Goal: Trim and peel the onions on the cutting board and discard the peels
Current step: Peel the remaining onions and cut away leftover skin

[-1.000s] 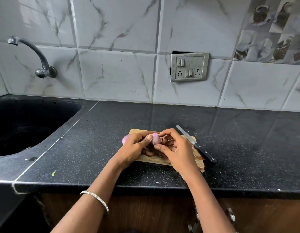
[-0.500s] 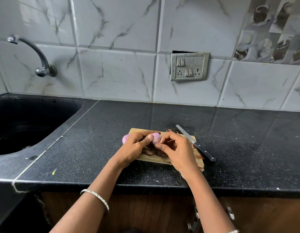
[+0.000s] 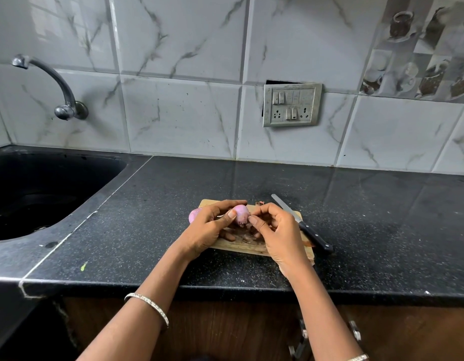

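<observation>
Black speckled granite counter [image 3: 147, 230], wooden cutting board [image 3: 238, 247], left hand [image 3: 207, 230] gripping peeled onion [image 3: 241, 213], right hand [image 3: 277, 230] pinching its skin, knife [image 3: 303, 227], black sink [image 3: 30, 194], marble-tiled wall [image 3: 178, 113]

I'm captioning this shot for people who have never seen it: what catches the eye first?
Two bare hands meet mid-counter over a wooden board: the left hand grips a pink onion while the right hand pinches at its skin. A knife lies along the board's right edge. A dark sink sits far left under a wall tap.
</observation>
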The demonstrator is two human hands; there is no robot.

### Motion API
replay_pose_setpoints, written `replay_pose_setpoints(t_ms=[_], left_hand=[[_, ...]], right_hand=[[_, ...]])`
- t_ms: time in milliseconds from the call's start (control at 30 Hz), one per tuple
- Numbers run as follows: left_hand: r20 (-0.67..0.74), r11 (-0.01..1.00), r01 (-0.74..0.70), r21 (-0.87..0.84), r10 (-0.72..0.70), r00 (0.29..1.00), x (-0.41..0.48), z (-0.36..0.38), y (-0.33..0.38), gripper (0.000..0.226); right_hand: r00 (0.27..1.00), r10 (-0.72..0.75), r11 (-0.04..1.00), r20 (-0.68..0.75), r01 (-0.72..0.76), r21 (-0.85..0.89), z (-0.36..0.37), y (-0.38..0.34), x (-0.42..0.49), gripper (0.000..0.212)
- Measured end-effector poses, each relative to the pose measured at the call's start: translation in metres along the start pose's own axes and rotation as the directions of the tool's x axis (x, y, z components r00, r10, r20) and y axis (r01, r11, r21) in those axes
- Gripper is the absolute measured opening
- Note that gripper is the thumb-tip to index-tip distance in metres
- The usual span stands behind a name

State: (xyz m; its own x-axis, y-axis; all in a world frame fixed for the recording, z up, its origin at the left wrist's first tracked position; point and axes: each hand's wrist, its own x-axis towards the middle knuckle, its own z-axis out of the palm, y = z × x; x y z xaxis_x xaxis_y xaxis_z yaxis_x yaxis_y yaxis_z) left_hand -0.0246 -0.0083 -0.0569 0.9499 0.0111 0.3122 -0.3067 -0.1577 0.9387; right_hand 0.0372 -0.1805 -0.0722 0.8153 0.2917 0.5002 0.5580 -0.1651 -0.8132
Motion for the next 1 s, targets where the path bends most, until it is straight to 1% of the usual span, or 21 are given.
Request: replay_pose_setpoints(t_ms=[133, 267, 333, 400, 500, 567, 633, 700, 800, 1000], left_hand=[[-0.012, 1.000, 0.009, -0.009, -0.009, 1.000, 0.000, 0.001, 0.000, 0.029], [-0.065, 0.999, 0.017, -0.041, -0.020, 0.998, 0.002, 0.001, -0.001, 0.034], [-0.060, 0.999, 0.005, -0.045, -0.007, 0.998, 0.002, 0.000, -0.002, 0.036], [-0.054, 0.999, 0.001, -0.037, -0.003, 0.999, 0.002, 0.000, -0.002, 0.034], [-0.060, 1.000, -0.004, -0.021, 0.003, 0.998, 0.001, 0.002, 0.001, 0.031], [-0.061, 1.000, -0.002, -0.021, 0.001, 0.998, 0.001, 0.002, 0.000, 0.029], [-0.065, 1.000, -0.003, -0.014, 0.002, 0.998, 0.001, 0.001, 0.000, 0.028], [-0.054, 1.000, -0.006, -0.014, 0.006, 0.999, 0.000, 0.002, 0.001, 0.028], [-0.021, 1.000, -0.009, -0.015, 0.009, 1.000, -0.001, 0.002, 0.003, 0.029], [-0.002, 1.000, -0.001, 0.009, 0.001, 1.000, 0.000, 0.001, 0.003, 0.030]], right_hand=[[0.998, -0.043, 0.991, 0.049, 0.049, -0.124, 0.001, 0.001, -0.002, 0.020], [0.995, -0.082, 0.983, 0.061, 0.091, -0.160, 0.000, -0.003, -0.002, 0.019], [0.994, -0.095, 0.978, 0.056, 0.104, -0.182, -0.001, -0.004, -0.003, 0.020], [0.997, -0.081, 0.980, 0.005, 0.080, -0.180, 0.000, -0.001, -0.003, 0.021], [0.992, -0.058, 0.986, -0.111, 0.040, -0.163, 0.000, 0.004, 0.000, 0.027], [0.988, -0.073, 0.981, -0.138, 0.046, -0.186, -0.001, 0.000, -0.001, 0.034], [0.985, -0.120, 0.982, -0.123, 0.100, -0.159, -0.001, -0.005, -0.002, 0.032], [0.984, -0.163, 0.982, -0.074, 0.154, -0.113, 0.000, -0.010, -0.004, 0.025], [0.983, -0.185, 0.976, -0.008, 0.183, -0.117, 0.002, -0.011, -0.003, 0.021], [0.976, -0.217, 0.966, -0.004, 0.214, -0.145, 0.002, -0.006, -0.001, 0.021]])
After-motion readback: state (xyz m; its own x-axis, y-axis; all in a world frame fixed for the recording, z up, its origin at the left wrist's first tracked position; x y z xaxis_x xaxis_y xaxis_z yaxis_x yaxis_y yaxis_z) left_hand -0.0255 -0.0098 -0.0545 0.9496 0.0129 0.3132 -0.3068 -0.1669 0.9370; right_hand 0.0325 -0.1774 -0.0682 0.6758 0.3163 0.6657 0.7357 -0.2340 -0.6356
